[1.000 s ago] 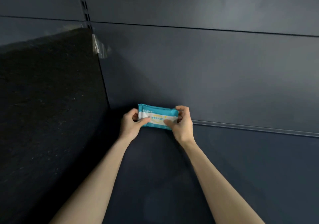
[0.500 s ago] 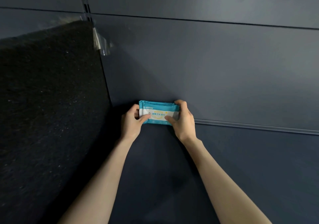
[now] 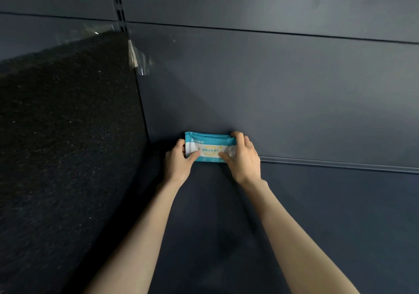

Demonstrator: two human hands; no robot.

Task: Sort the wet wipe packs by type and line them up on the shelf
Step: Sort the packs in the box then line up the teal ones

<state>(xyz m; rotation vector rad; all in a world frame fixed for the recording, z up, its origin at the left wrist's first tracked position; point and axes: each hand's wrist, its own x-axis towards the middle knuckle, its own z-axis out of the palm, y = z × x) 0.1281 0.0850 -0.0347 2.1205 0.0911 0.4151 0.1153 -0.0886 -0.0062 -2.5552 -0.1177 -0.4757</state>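
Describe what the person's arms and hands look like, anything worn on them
Both arms are bare from the bottom edge of the picture up to the wrists: no sleeves in view. The left hand and right hand wear no gloves, and no watch, bracelet or ring shows. Fingernails are too small to judge.

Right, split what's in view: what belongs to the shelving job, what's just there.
Job:
- wet wipe pack, held at both ends
- left hand
- right hand
- shelf

Just there:
- black side panel
- clear plastic scrap
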